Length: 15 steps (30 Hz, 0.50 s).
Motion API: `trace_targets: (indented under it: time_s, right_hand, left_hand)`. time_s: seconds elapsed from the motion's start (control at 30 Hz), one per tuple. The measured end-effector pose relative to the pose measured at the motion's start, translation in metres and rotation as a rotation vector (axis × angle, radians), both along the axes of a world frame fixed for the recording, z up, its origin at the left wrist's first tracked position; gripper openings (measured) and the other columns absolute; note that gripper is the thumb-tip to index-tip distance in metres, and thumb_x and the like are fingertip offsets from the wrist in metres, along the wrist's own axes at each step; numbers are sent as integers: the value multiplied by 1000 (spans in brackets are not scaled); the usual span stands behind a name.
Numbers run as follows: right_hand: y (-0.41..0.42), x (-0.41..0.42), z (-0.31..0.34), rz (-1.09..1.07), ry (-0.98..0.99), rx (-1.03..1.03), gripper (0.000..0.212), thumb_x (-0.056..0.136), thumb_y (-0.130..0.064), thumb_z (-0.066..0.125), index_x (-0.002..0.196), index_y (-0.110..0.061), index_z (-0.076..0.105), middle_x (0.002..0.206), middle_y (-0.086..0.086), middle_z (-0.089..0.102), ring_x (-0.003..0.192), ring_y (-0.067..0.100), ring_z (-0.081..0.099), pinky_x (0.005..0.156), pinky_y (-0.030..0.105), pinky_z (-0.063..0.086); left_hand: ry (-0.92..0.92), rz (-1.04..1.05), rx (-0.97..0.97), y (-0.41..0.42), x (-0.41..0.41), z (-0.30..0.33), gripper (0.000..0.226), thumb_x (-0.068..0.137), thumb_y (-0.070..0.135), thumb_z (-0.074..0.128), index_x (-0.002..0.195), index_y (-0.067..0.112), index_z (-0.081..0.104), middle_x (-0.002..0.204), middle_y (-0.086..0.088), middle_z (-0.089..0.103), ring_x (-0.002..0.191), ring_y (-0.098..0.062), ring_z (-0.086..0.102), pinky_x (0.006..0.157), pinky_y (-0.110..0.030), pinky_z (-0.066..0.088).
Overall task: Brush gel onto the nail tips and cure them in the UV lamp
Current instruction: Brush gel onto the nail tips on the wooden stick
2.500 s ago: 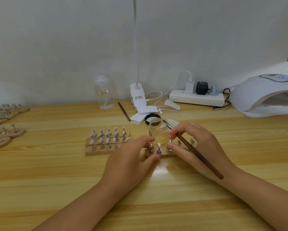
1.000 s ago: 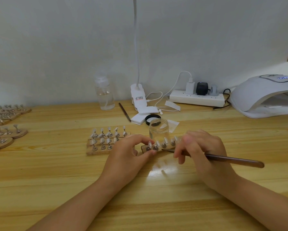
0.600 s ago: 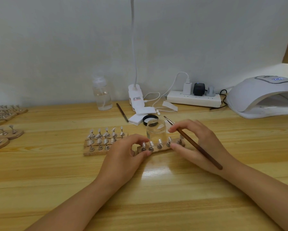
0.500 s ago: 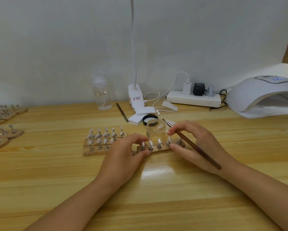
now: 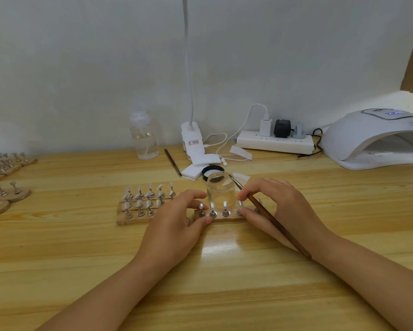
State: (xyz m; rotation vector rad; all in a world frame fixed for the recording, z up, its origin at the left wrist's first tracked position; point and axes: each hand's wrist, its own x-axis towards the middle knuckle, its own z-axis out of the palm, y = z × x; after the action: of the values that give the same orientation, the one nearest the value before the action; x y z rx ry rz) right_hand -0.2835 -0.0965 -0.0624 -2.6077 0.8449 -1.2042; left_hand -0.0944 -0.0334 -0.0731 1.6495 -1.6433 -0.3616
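Both forearms reach in from the near edge of the pale, glossy wooden desk (image 5: 81, 254). The left hand (image 5: 174, 225) lies palm down, its thumb and forefinger curled in a pinching grip on the left end of a small wooden strip (image 5: 224, 219) that carries a row of metal-stemmed stands topped with clear nail tips (image 5: 212, 206). The right hand (image 5: 279, 209) arches over the strip's right end, its thumb on the strip's near side, its curled fingers closed in a grip on a slim dark-brown brush (image 5: 272, 219) — the handle slants back across the wrist, the metal ferrule points up and left to the rim of a small clear glass jar (image 5: 221, 191) just behind the strip. A black round lid (image 5: 212, 170) lies behind the jar. Left of the hands sits a wooden block with two more rows of nail tips (image 5: 143, 203). The white, smooth, domed UV lamp (image 5: 372, 139) stands well apart at the far right, its opening facing the desk.
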Motion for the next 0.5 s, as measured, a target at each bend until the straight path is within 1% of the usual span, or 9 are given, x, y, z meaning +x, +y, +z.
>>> trace_targets:
  time_s: [0.07,0.13,0.2,0.27,0.33,0.4,0.43,0.5]
  right_hand:
    - [0,-1,0,7,-2,-9,23,69,-8,79,87,-13,66,83,-7,66,80,9,62,85,23,39]
    - [1,-1,0,20,1,-29,20,70,-13,77,87,-13,66,83,-7,66,79,9,61,84,24,40]
    - [2,0,0,24,9,-57,18,71,-19,72,87,-13,65,83,-7,66,77,11,63,83,24,41]
    - [3,0,-1,24,2,-83,18,70,-20,70,86,-13,65,82,-7,67,74,12,63,83,24,42]
    - [4,1,0,24,-34,-81,19,71,-22,70,86,-12,65,82,-6,67,76,9,61,84,22,42]
    - [5,1,0,32,-75,-56,22,74,-30,65,88,-13,65,84,-8,66,82,4,58,85,18,40]
    - [6,2,0,33,-96,-45,23,75,-32,63,89,-13,64,85,-10,65,85,4,57,86,18,41]
    - [7,2,0,33,-158,-12,22,73,-27,67,91,-14,64,86,-15,62,86,3,58,85,24,45]
  left_hand:
    - [-9,3,1,0,0,0,37,79,26,68,102,45,47,87,24,58,51,7,45,53,-11,33]
    - [-5,5,4,0,0,-1,36,79,26,68,103,45,48,88,23,58,51,7,45,52,-10,34]
    - [3,10,6,1,0,-1,36,79,27,68,104,43,49,88,22,59,52,6,45,52,-10,35]
    - [2,16,0,0,-1,-1,36,79,26,68,105,42,50,88,22,59,50,5,45,52,-11,34]
    - [-4,24,-11,1,-1,-1,36,78,26,69,107,40,51,88,22,59,50,5,46,53,-12,34]
    - [-19,26,-26,2,-2,1,37,78,27,69,110,36,53,91,24,58,59,1,53,57,-17,41]
    - [-27,23,-39,3,-3,1,38,78,27,69,111,35,53,95,26,57,69,-3,58,62,-21,46]
    - [-32,7,-89,5,-4,3,39,76,29,69,110,37,52,99,29,54,87,-14,60,72,-23,50]
